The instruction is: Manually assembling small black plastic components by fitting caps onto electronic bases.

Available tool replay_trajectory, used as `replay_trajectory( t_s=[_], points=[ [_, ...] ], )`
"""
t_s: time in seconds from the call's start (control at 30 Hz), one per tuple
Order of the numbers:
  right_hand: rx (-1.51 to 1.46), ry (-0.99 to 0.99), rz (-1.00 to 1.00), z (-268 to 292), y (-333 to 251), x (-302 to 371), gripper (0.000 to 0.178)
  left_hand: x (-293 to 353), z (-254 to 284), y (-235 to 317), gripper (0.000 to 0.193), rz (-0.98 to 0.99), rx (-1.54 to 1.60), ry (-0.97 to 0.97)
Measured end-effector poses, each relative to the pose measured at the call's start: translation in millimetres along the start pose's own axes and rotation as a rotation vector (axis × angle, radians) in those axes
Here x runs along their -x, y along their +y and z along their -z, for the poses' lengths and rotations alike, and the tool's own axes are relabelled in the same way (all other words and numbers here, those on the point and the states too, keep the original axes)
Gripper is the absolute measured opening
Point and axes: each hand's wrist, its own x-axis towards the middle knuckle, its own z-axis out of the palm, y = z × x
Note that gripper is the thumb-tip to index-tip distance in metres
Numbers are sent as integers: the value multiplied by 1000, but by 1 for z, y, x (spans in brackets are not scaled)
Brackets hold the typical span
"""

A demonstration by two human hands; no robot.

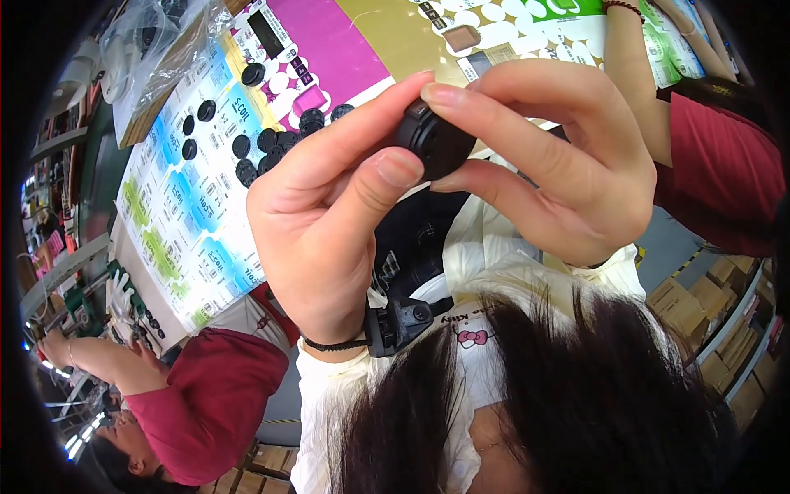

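Fingers of both hands meet on one small black cap (pixel 434 142), held up close to the camera. The left hand (pixel 329 222) pinches it from the left, thumb (pixel 387 177) under its rim and forefinger along its top; the right hand (pixel 559 165) pinches from the right, forefinger tip (pixel 448 95) on the upper edge, thumb below. All fingertips are pressed onto the cap, none spread. The cap looks like hard moulded plastic: light, stiff, probably smooth on its face, so the rim seems the surest place to grip, as both hands do now. It is unlikely to break, but small enough to slip from a loose pinch.

Beyond the fingers, to their left, more black caps (pixel 247 152) lie scattered on printed sheets (pixel 189 222) covering the table. Farther still, above the right fingers, another person's arm (pixel 629 58) reaches across the sheets.
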Motion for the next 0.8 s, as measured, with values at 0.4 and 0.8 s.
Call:
replay_trajectory(
  t_s=[0.4,0.8],
  points=[
    [-34,-35,-58,4,-1,4,47,4,-9,-6,34,-53,-2,55],
    [-38,-32,-29,1,2,4,45,6,-8,-7,34,-63,46,72]
  ],
)
